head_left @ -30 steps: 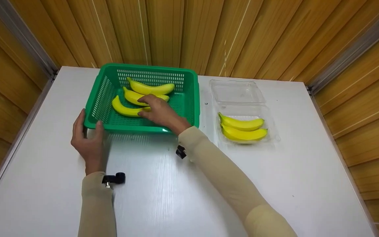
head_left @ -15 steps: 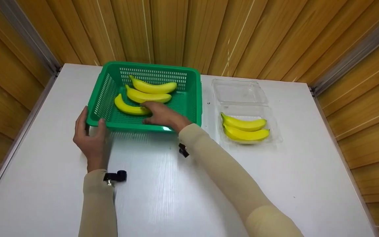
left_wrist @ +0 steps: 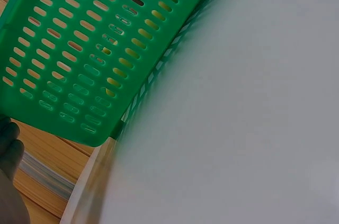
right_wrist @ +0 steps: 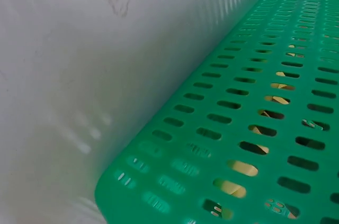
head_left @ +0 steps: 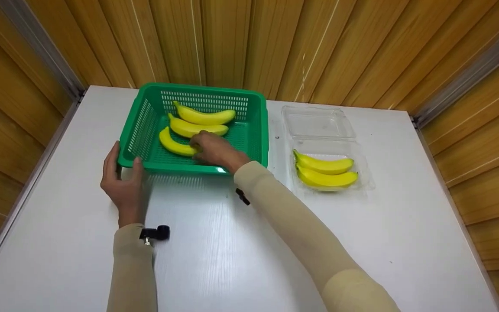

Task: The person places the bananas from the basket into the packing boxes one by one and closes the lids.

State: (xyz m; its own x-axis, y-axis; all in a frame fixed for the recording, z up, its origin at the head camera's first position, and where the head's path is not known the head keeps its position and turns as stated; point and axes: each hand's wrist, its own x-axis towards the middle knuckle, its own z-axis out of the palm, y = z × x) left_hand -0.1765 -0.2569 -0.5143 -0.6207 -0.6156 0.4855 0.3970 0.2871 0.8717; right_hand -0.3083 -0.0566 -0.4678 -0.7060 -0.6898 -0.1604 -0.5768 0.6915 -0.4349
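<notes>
Three yellow bananas lie in a green slotted plastic basket (head_left: 180, 168) at the back left of the table. My right hand (head_left: 215, 150) reaches over the front rim and grips the right end of the nearest banana (head_left: 174, 145), hiding that end. Just behind it are the middle banana (head_left: 193, 128) and the far banana (head_left: 206, 117). My left hand (head_left: 121, 188) holds the basket's front left corner, thumb at the front and fingers along the left side. Through the slots in the right wrist view, bits of yellow show; the right hand is hidden there.
Right of the basket, a clear plastic clamshell box (head_left: 319, 125) lies with its lid folded back. Two bananas (head_left: 325, 166) rest side by side in its front half. A wood-look panel wall (head_left: 271, 47) stands behind the white table (head_left: 215, 242).
My right hand has moved from above the bananas down to the nearest one and closed its fingers on its end. That banana has shifted slightly right. The left hand stays at the corner.
</notes>
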